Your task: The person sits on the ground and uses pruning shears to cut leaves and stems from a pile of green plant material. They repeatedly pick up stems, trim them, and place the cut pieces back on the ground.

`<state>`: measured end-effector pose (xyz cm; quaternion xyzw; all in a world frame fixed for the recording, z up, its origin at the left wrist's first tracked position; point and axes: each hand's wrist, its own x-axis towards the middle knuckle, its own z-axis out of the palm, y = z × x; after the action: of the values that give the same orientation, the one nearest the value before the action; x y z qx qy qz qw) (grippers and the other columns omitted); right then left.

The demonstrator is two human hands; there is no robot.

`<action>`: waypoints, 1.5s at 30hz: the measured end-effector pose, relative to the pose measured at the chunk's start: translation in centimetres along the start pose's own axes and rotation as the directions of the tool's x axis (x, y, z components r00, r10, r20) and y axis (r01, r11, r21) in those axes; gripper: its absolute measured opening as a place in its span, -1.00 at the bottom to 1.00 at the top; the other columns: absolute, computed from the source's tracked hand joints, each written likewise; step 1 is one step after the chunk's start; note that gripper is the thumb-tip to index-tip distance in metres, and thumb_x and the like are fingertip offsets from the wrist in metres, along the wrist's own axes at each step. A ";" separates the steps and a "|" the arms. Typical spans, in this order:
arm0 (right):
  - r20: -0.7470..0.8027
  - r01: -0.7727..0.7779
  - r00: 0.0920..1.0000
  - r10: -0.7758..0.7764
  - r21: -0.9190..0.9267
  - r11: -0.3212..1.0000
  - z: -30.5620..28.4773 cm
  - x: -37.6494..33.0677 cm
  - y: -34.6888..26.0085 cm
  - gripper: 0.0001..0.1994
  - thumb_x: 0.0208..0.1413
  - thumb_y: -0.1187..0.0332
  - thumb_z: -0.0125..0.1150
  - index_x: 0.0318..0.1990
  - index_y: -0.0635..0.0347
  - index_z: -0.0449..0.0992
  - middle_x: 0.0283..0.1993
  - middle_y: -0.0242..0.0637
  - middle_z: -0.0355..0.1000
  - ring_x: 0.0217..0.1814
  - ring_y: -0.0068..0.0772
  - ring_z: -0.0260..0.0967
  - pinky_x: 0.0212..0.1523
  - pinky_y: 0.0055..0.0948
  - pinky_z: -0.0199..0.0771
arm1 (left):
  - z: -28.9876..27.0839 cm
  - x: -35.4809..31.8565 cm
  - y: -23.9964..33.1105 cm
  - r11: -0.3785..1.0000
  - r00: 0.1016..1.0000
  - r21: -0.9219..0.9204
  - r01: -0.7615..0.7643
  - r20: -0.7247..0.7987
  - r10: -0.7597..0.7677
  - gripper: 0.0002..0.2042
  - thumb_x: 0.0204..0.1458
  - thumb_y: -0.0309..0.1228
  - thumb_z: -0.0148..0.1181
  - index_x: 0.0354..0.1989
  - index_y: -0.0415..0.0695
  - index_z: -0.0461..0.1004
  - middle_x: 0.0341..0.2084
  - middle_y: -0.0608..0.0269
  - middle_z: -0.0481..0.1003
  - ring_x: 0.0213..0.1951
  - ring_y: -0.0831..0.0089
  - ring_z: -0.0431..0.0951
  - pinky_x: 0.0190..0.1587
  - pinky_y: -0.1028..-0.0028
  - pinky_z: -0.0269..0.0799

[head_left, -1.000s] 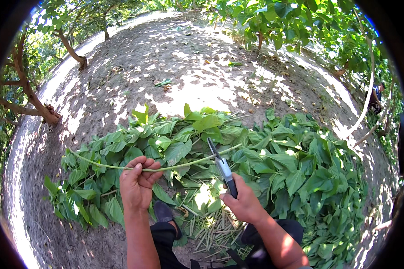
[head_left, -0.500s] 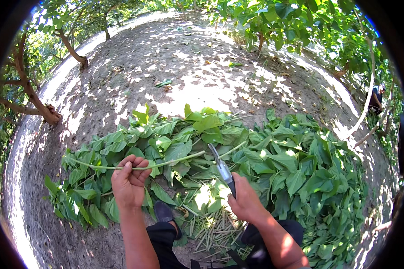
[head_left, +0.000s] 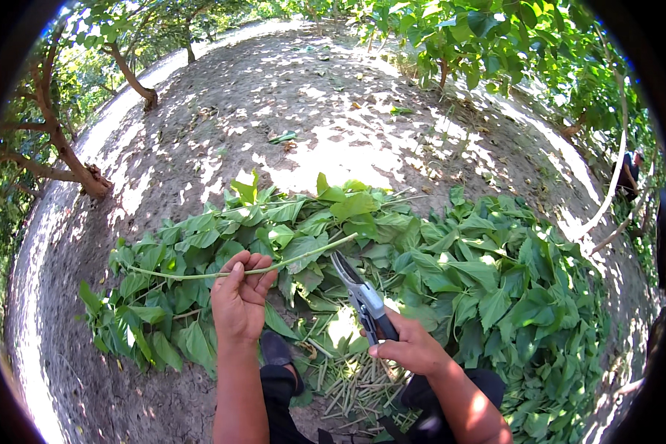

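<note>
A slender green stem (head_left: 303, 257) is held above the leaves, running slantwise from low on the left to a bare end at the upper right. The person's left grip (head_left: 242, 300) is clamped on it near the middle, thumb against fingers, palm turned up. The right grip (head_left: 413, 342) is wrapped around the handles of grey pruning shears (head_left: 365, 302), whose blades point up and to the left. Their tip is just beside the stem's right part; whether the two touch cannot be told.

Under the stem lie leafy branches (head_left: 200, 231), and to the right a larger heap of green leaves (head_left: 488, 274) spreads toward the person's side. Short cut stem pieces (head_left: 348, 385) are scattered on the ground (head_left: 237, 140) between the legs, near a dark shoe (head_left: 277, 349).

Farther out, the soil is dappled with sunlight. A forked tree trunk (head_left: 70, 159) leans at the left, and another person (head_left: 629, 172) is partly visible at the far right.
</note>
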<state>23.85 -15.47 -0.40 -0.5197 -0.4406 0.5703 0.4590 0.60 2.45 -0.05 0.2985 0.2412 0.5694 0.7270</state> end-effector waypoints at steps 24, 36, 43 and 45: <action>-0.069 -0.056 0.994 0.090 0.390 0.919 1.2 0.8 2.0 -0.53 -0.05 0.32 0.27 0.03 0.33 0.35 -0.16 -0.29 0.39 -0.16 -0.43 0.36 -0.05 -0.40 0.36 | 3.0 -1.5 -4.9 0.988 0.986 -0.060 0.144 0.091 -0.138 -0.82 0.20 -0.48 -0.01 -0.11 -0.30 0.43 -0.19 0.00 0.52 -0.07 0.14 0.55 0.02 0.15 0.51; -0.201 -0.031 0.974 0.102 0.327 0.944 1.0 0.4 0.3 -0.69 -0.06 0.36 0.23 -0.20 0.33 0.32 -0.39 -0.33 0.35 -0.45 -0.57 0.30 -0.39 -0.51 0.33 | 2.0 -0.8 -2.9 0.991 0.993 0.082 0.109 0.029 -0.112 -0.81 0.25 -0.34 -0.04 -0.17 -0.22 0.41 -0.21 0.08 0.51 -0.10 0.23 0.56 -0.09 0.26 0.56; -0.339 -0.070 0.940 0.043 -0.066 0.995 1.0 0.3 -0.1 -0.68 -0.08 0.42 0.22 -0.17 0.31 0.32 -0.38 -0.33 0.35 -0.49 -0.53 0.33 -0.44 -0.48 0.38 | 0.6 -0.4 -1.6 0.977 0.994 0.183 0.109 0.000 -0.111 -0.76 0.25 -0.27 -0.03 -0.20 -0.19 0.44 -0.40 0.18 0.54 -0.35 0.37 0.62 -0.37 0.42 0.59; -0.294 -0.100 0.951 0.096 0.001 0.995 1.2 0.1 -0.3 -0.68 -0.08 0.42 0.23 -0.16 0.33 0.33 -0.37 -0.34 0.36 -0.45 -0.54 0.35 -0.40 -0.49 0.39 | 0.5 -0.4 -1.4 0.981 0.997 0.177 0.077 -0.025 -0.074 -0.77 0.25 -0.27 -0.01 -0.20 -0.20 0.44 -0.41 0.17 0.54 -0.37 0.38 0.62 -0.37 0.43 0.59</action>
<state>22.67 -15.30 -0.09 -0.6230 -0.3453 0.5056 0.4868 1.82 1.78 -0.73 0.3475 0.3092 0.5202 0.7162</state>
